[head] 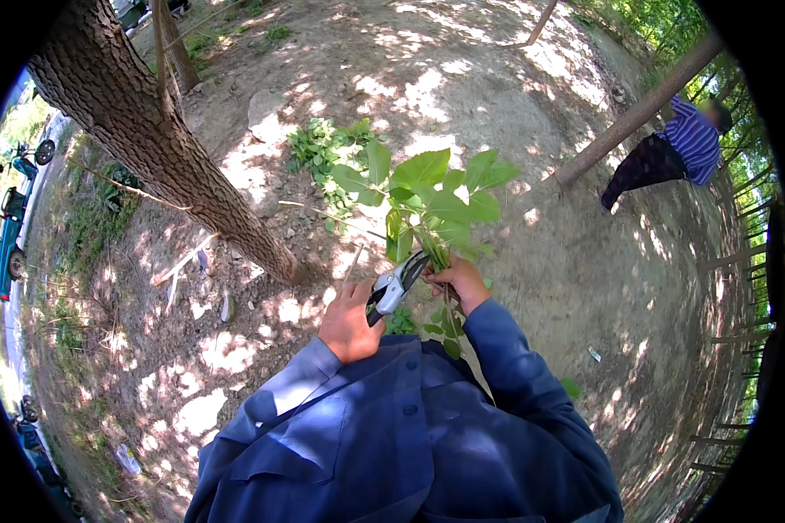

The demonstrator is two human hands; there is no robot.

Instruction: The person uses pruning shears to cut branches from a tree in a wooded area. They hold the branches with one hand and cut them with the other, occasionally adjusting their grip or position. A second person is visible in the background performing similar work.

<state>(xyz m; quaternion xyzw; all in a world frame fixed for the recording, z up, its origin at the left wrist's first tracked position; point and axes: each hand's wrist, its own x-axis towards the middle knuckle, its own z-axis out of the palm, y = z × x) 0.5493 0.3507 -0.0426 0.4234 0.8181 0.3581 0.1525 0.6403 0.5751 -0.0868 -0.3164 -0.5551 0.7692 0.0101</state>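
Note:
In front of my chest, my left hand (351, 323) grips a pair of pruning shears (390, 292) with silvery metal handles. The dark blades point up and to the right, close against the stems of a bunch of leafy green twigs (435, 206). I cannot tell whether a stem lies between the blades. My right hand (463, 285) holds that bunch by its stems, just right of the shears. Broad leaves fan out above the hand, while thin stems and a few smaller leaves (450, 327) hang below it.
A thick tree trunk (163, 140) leans in at the left, with dry broken branches (184, 261) by its base. Low green plants (327, 147) grow ahead. Beyond a slimmer trunk (634, 118) at right, a person (683, 147) bends over. Three-wheeled vehicles (10, 242) stand far left.

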